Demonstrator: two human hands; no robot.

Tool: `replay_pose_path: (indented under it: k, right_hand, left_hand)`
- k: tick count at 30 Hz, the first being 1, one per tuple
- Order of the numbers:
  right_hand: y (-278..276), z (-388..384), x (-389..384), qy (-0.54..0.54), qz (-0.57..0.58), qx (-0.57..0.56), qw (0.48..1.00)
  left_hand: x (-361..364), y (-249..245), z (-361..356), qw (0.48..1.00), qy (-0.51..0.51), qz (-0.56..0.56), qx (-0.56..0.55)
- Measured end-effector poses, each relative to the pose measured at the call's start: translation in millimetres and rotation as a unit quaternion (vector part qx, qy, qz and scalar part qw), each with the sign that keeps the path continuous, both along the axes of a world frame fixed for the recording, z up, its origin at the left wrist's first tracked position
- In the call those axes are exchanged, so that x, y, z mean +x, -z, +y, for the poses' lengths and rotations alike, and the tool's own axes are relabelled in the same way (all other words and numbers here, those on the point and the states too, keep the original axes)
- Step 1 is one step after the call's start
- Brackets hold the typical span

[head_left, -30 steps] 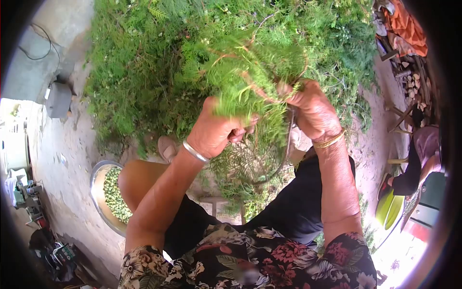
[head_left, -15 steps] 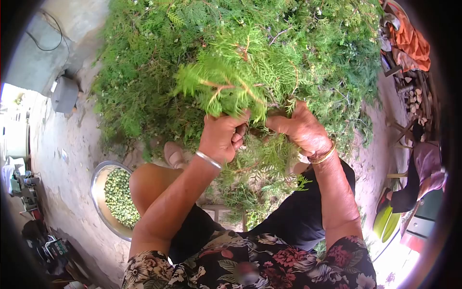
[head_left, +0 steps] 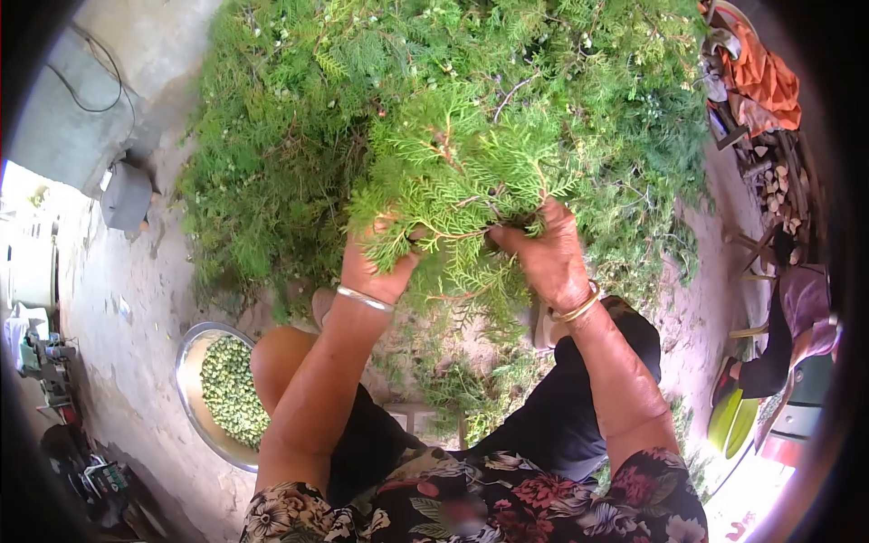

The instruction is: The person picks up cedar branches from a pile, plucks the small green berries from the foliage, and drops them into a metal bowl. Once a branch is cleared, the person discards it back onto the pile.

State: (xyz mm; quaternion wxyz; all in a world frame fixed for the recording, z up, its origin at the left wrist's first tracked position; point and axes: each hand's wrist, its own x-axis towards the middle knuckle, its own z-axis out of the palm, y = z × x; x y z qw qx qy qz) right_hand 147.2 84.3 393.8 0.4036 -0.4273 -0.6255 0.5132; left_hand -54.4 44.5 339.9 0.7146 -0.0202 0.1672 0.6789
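Observation:
A leafy arborvitae branch [head_left: 471, 204] with flat green sprays and reddish-brown twigs is held up in front of me between both hands. My left hand [head_left: 373, 271], with a silver bangle at the wrist, is closed on its left side, the fingers partly covered by the sprays. On the other side my right hand [head_left: 554, 258], with a gold bangle, pinches the branch with thumb and fingers. Beyond them spreads a large heap of cut arborvitae branches [head_left: 281, 172]. By my left knee stands a metal basin [head_left: 188, 398] holding many small green cones [head_left: 231, 389].
A grey box-like object [head_left: 125, 196] sits by the wall on the left. To the right are stacked firewood [head_left: 778, 195], orange cloth [head_left: 765, 81], and another seated person's leg [head_left: 769, 353] near a green round object [head_left: 729, 421]. Loose sprigs [head_left: 453, 385] lie between my legs.
The branch has turned and come lower, its sprays now spreading over my left hand. My left hand has moved left and slightly down; my right hand has shifted slightly downward.

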Motion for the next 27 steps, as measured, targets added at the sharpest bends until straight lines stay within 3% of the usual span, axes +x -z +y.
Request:
replay_pose_path:
  k: [2,4,6,7,10,11,14,16,18,19,23,26,27]
  right_hand:
    - [3,2,6,-0.002,0.044,-0.020,0.999]
    - [-1,2,11,-0.016,0.057,-0.013,0.998]
    - [-12,0,14,0.018,0.103,-0.137,0.985]
    - [-7,3,17,0.015,0.110,-0.116,0.987]
    - [-7,5,16,0.028,0.159,-0.057,0.985]
    - [-10,8,19,0.017,0.086,-0.041,0.995]
    - [-3,11,25,0.035,0.051,-0.063,0.996]
    - [-7,10,25,0.067,0.107,-0.091,0.988]
    - [-10,17,31,0.171,0.148,-0.168,0.960]
    - [-16,22,35,0.189,0.120,-0.183,0.957]
    - [-18,25,46,0.122,0.237,-0.215,0.940]
    - [-25,21,45,0.183,0.269,-0.255,0.910]
    - [-12,26,56,0.111,0.264,-0.256,0.923]
  left_hand:
    - [-3,-17,0,0.980,-0.015,0.177,-0.092]
    - [-8,-29,3,0.967,-0.042,0.212,-0.134]
    - [-18,-26,0,0.954,-0.037,0.270,-0.128]
    - [-15,-32,-1,0.952,-0.046,0.277,-0.119]
    - [-13,-14,0,0.969,0.001,0.241,-0.045]
    - [-8,-14,1,0.968,-0.004,0.238,-0.075]
    - [-2,-25,-3,0.967,0.028,0.245,-0.069]
    - [-3,-31,-2,0.977,0.048,0.193,-0.070]
    - [-3,-29,-3,0.994,0.040,0.093,-0.028]
    - [-3,-29,-3,0.998,0.035,0.043,-0.007]
    - [-7,-30,-2,0.995,0.063,0.072,0.035]
    - [-6,-29,-5,0.984,0.034,0.169,0.034]
    - [-7,-25,-5,0.979,0.040,0.198,0.032]
